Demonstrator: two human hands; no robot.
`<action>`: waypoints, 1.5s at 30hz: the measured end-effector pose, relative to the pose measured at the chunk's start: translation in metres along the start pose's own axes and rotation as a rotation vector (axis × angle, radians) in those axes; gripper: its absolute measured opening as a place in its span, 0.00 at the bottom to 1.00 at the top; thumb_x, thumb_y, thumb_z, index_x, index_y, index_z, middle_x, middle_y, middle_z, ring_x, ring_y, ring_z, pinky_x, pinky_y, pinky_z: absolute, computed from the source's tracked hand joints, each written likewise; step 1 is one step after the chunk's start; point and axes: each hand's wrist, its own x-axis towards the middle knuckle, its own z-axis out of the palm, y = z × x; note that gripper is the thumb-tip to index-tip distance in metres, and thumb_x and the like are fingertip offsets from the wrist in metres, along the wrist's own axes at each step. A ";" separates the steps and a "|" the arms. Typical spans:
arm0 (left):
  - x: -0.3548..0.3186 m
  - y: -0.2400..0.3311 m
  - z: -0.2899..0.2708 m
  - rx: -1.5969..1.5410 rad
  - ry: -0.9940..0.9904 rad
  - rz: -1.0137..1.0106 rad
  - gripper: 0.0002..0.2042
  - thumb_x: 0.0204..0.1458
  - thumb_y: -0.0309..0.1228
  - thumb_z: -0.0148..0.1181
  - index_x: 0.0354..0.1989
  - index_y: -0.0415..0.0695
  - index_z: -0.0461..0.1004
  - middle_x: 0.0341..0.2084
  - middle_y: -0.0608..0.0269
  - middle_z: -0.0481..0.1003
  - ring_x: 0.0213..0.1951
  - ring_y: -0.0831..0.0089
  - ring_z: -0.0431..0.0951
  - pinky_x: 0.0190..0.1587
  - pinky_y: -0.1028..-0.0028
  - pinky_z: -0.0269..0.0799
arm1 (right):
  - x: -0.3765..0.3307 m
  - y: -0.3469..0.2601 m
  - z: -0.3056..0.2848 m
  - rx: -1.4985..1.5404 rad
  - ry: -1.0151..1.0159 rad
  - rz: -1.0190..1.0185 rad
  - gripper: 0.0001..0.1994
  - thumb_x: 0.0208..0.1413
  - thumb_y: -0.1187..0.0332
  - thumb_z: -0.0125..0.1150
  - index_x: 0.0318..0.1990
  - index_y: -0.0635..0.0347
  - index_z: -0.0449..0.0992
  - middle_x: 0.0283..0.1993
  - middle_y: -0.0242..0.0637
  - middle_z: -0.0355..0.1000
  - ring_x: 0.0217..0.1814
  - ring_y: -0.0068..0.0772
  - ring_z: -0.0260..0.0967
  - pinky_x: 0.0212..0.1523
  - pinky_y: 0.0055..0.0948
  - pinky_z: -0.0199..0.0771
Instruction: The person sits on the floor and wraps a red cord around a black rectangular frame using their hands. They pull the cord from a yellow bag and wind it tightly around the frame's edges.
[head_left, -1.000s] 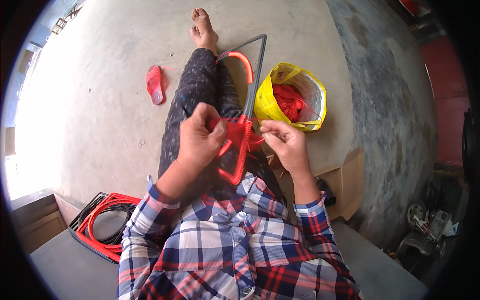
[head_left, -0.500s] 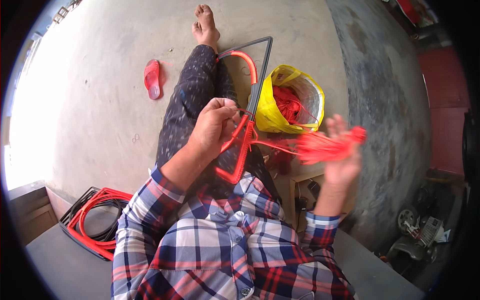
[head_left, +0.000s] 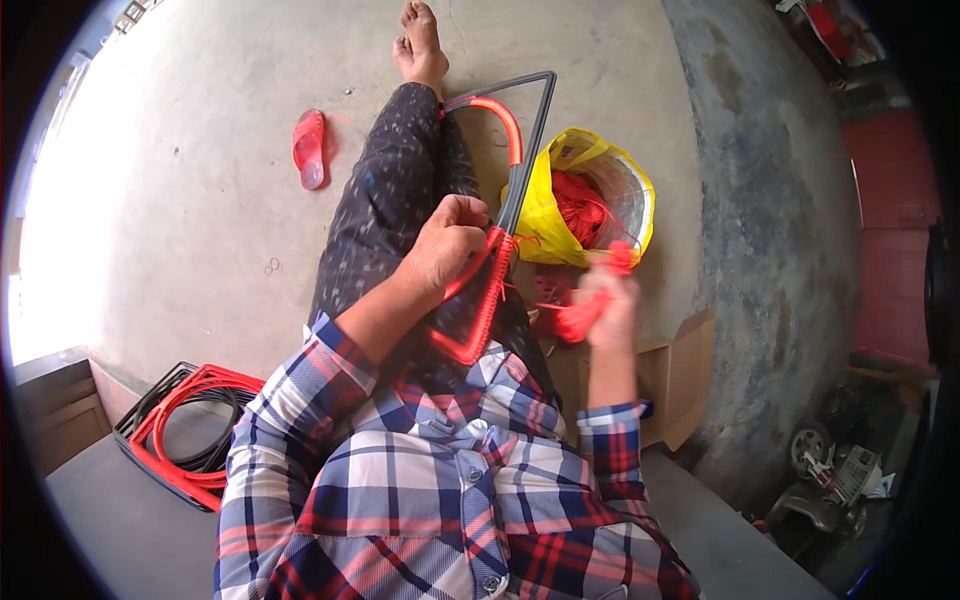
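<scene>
A dark, bent frame (head_left: 541, 108) stands over my lap, tilted. Red cord is wound tightly along its near side (head_left: 487, 305) and around part of its curved inner piece (head_left: 508, 120). My left hand (head_left: 450, 242) is closed just left of the wrapped part; what its fingers grip is hidden. My right hand (head_left: 614, 308), blurred, is closed around the middle of a bundle of red cord (head_left: 582, 319), right of the frame. Loose cord runs from the frame toward the bundle.
A yellow bag (head_left: 540, 207) with a red cord heap (head_left: 580, 208) stands beyond my right hand. A cardboard box (head_left: 682, 385) sits below it. Black and red frames (head_left: 190, 420) lie at left on the grey seat (head_left: 90, 510). A red slipper (head_left: 309, 150) is on the floor.
My right hand has drawn in left toward the frame and closed around the cord bundle, which was stretched across its spread fingers. My left hand stays beside the frame, shifted slightly.
</scene>
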 end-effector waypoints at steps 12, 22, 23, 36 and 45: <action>0.022 -0.021 -0.001 -0.231 -0.133 -0.336 0.06 0.52 0.23 0.49 0.34 0.39 0.73 0.27 0.62 0.74 0.28 0.72 0.73 0.34 0.75 0.70 | 0.015 -0.045 0.003 -0.013 -0.010 -0.115 0.04 0.58 0.70 0.58 0.32 0.55 0.69 0.18 0.28 0.62 0.18 0.22 0.59 0.20 0.23 0.61; 0.026 -0.026 -0.003 -0.242 -0.182 -0.337 0.06 0.56 0.28 0.48 0.31 0.43 0.72 0.22 0.66 0.70 0.22 0.75 0.67 0.27 0.75 0.60 | -0.055 -0.053 -0.028 -0.072 -0.076 -0.233 0.13 0.59 0.69 0.57 0.24 0.53 0.62 0.16 0.32 0.60 0.15 0.23 0.54 0.17 0.24 0.54; 0.026 -0.027 -0.001 -0.267 -0.191 -0.337 0.06 0.55 0.28 0.48 0.32 0.43 0.72 0.23 0.66 0.71 0.23 0.75 0.68 0.28 0.75 0.60 | -0.051 -0.043 -0.038 -0.053 0.038 -0.156 0.12 0.59 0.67 0.58 0.25 0.54 0.64 0.17 0.31 0.60 0.15 0.23 0.54 0.18 0.25 0.55; -0.059 0.021 0.052 0.771 -0.237 0.885 0.21 0.48 0.31 0.67 0.50 0.39 0.73 0.46 0.50 0.73 0.51 0.51 0.72 0.58 0.59 0.66 | -0.047 -0.016 0.074 -0.482 -0.351 -0.405 0.37 0.68 0.40 0.41 0.67 0.69 0.63 0.68 0.47 0.62 0.71 0.39 0.57 0.70 0.40 0.55; -0.071 0.078 0.042 -0.502 -0.380 0.286 0.17 0.61 0.40 0.58 0.48 0.39 0.67 0.45 0.48 0.75 0.52 0.56 0.76 0.57 0.58 0.72 | 0.022 -0.017 0.023 0.689 -0.465 0.080 0.29 0.66 0.49 0.48 0.64 0.64 0.66 0.59 0.47 0.73 0.58 0.45 0.73 0.48 0.39 0.79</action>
